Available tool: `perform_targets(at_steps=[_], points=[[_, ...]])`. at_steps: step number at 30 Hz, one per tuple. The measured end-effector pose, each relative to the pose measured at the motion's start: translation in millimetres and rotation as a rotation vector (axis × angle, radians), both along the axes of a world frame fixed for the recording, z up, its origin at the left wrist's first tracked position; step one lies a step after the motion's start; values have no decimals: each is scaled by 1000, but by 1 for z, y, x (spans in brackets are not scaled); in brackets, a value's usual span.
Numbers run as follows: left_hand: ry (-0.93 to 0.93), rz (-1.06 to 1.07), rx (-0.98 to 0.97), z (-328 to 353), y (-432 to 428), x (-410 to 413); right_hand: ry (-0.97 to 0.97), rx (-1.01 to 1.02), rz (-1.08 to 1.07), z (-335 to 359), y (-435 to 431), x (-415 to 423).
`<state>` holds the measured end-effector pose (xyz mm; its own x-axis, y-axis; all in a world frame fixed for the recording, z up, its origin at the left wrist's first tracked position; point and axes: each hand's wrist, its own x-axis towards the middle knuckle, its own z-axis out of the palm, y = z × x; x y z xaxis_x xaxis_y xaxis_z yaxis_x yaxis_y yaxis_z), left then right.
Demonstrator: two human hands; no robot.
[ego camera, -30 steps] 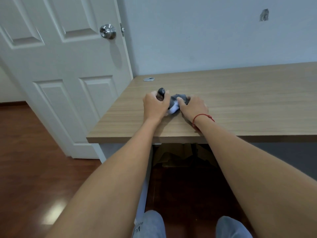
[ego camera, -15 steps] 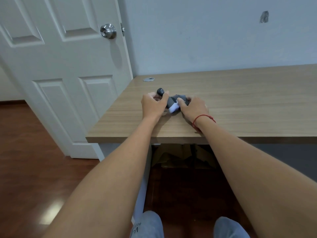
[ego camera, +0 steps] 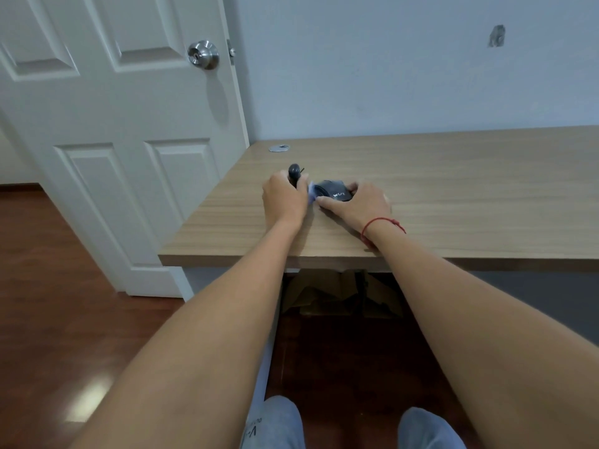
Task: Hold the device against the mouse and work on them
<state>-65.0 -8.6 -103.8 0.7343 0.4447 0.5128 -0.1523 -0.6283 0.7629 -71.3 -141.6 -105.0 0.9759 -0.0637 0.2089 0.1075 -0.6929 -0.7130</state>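
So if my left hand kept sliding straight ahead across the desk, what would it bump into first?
Probably nothing on the desk: past the left hand, holding a small dark object, lies bare wood, then the wall. The silver grommet sits slightly left.

both arms stretched forward, left hand (ego camera: 284, 198) and right hand (ego camera: 358, 205) close together, fingers curled

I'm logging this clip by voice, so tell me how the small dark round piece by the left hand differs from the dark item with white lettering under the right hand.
The round piece is small, plain and sticks up above the left hand, which grips it. The lettered item is wider, lies low on the desk and bears white lettering; the right hand holds it by its sides. Both are dark grey.
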Motion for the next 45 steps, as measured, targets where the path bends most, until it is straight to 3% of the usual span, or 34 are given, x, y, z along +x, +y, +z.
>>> perform_targets(at_steps=[5, 11, 15, 20, 26, 29, 31, 34, 38, 41, 45], points=[[-181, -51, -45, 8, -6, -6, -12, -27, 39, 2, 0, 0], [-13, 95, 39, 3, -1, -3, -21, -54, 71, 2, 0, 0], [-172, -7, -81, 9, -6, -6, -19, -55, 81, 0, -2, -1], [-52, 99, -20, 7, -2, -7, -19, -64, 96, 1, -2, -1], [-218, -41, -82, 12, -10, -11, -32, -25, 150, 3, -3, -4], [-111, 34, -41, 9, -6, -10, -59, 12, 179, 4, -4, -6], [-81, 136, -120, 7, 2, -7, -73, 27, 189, 5, -4, -8], [-203, 76, -249, 11, -2, -8, -90, 26, 199, 7, -4, -9], [-172, -15, -89, 10, -8, -9, -79, 14, 198, 6, -5, -9], [-85, 54, -43, 7, -2, -7, -76, 33, 200, 5, -5, -7], [-225, -44, -72, 12, -10, -10, -96, 47, 204, 4, -6, -6]])
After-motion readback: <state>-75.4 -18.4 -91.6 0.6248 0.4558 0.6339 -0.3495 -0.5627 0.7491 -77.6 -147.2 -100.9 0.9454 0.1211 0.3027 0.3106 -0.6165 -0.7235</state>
